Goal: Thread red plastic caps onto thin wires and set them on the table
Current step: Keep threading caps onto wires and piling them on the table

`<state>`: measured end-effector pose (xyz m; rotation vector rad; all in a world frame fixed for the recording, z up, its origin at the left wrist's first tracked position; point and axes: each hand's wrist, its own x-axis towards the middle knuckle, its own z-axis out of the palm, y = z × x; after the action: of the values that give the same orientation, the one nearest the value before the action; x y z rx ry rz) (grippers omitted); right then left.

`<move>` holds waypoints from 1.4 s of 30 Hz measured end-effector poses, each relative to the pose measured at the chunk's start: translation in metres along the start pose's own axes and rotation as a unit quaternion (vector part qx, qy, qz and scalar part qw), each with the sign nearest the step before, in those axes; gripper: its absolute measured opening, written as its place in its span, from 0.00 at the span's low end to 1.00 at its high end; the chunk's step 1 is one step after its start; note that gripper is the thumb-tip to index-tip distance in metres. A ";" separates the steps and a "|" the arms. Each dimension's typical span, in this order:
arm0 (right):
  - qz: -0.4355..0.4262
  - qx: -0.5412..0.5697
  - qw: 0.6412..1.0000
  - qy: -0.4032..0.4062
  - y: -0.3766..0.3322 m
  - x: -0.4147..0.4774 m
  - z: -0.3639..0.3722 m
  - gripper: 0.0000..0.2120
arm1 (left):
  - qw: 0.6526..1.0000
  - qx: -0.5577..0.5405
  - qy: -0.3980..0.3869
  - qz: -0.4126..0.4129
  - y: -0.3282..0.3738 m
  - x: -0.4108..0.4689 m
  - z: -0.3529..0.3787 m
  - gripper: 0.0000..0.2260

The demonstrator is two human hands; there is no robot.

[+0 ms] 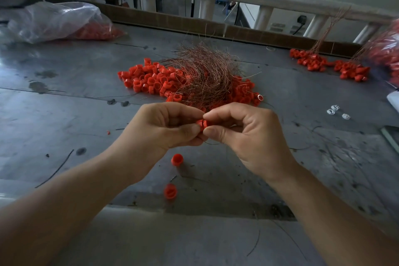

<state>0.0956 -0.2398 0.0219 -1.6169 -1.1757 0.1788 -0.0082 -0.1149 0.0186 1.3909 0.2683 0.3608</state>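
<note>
red cap is sitting between both hands, raised above the desk near its front middle. the left hand is pinching it from the left with curled fingers and thumb. the right hand is pinching it from the right between thumb and forefinger, with its other fingers curling loosely. a thin wire is showing just below the cap, between the two hands; whether it is passing through the cap i cannot tell.

two loose caps are lying on the desk below the hands, one just under the left hand and another nearer the front edge. beyond the hands a pile of red caps is spreading across the middle of the desk, and a tangled bundle of coppery wires is lying on top of its right part. at the far right, threaded caps are lying in clusters with their wires trailing up toward the back. a clear plastic bag holding more red caps is slumping at the far left. a few small white pieces are lying to the right of the hands, well apart from them.
</note>
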 end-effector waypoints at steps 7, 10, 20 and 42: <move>-0.008 -0.024 1.000 -0.006 0.001 -0.001 0.000 0.11 | 0.999 0.032 0.007 0.001 0.000 -0.001 0.001 0.10; -0.011 -0.028 1.000 -0.007 0.002 -0.002 -0.001 0.09 | 0.999 0.032 0.003 -0.005 0.000 -0.002 0.000 0.09; -0.033 -0.053 0.998 0.000 0.002 -0.002 -0.002 0.10 | 0.997 0.071 0.008 0.024 -0.003 -0.003 0.003 0.09; -0.085 -0.005 0.996 -0.025 0.003 -0.001 -0.005 0.12 | 0.998 0.023 -0.055 -0.011 0.003 -0.004 -0.003 0.09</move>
<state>0.1002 -0.2435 0.0212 -1.5207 -1.3474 0.1035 -0.0132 -0.1132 0.0205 1.4476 0.2021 0.2611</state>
